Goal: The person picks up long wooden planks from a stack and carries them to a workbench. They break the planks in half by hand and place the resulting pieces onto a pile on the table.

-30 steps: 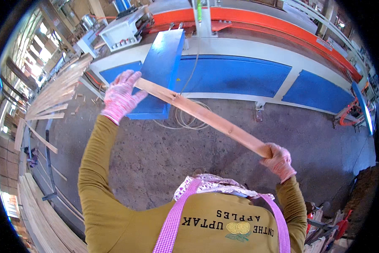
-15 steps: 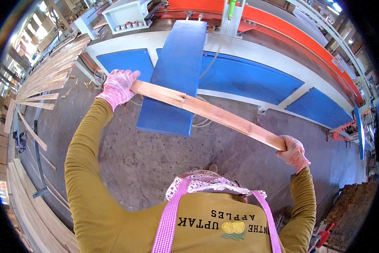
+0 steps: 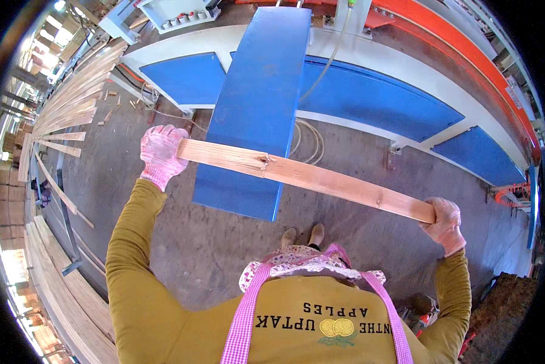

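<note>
One wooden strip point(image 3: 339, 182) crosses over blue slab point(image 3: 254, 91), slanting down to right; cannot tell if touching slab. Left hand point(image 3: 162, 156), gloved: fingers curled around strip's left end. Right hand point(image 3: 445, 224), also gloved: fingers closed around right end. Dark rough patch on strip, left of middle, over slab. Blue-and-white machine point(image 3: 387, 91) beyond. Long pale boards point(image 3: 72, 297) at lower left.

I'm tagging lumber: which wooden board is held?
The knotted board, gripped by the left hand and right hand; boards at the picture's left lie away from both.
</note>
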`<action>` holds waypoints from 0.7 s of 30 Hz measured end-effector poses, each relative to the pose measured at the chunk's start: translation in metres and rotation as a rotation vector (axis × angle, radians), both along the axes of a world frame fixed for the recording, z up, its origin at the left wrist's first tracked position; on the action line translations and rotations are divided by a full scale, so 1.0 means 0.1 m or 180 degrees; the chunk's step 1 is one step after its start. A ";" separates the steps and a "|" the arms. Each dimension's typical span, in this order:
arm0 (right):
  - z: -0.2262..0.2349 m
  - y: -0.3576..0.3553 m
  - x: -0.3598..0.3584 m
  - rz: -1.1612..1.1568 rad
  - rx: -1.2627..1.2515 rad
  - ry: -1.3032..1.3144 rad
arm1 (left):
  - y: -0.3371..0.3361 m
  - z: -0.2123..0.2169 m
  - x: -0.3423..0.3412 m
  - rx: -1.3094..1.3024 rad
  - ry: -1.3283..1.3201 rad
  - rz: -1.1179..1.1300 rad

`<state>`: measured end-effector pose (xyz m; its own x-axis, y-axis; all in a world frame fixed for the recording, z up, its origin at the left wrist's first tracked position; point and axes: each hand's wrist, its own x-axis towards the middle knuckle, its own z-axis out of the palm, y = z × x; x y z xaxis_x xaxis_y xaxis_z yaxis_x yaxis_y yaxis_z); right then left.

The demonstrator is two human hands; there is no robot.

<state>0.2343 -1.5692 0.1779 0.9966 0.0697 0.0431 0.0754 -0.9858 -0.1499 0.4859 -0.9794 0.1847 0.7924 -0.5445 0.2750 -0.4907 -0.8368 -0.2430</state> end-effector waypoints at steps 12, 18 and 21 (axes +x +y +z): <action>-1.68 0.36 -0.28 -0.0903 0.0941 0.1201 | -0.47 0.27 0.09 0.0969 0.0571 0.0233; -1.01 0.27 -0.45 -0.0700 0.1006 -0.0001 | -0.65 0.81 0.05 0.0081 -0.0257 -0.0507; -0.65 0.41 -0.55 -0.0624 0.1223 -0.0244 | -0.98 1.08 -0.01 -0.0159 -0.0574 -0.1140</action>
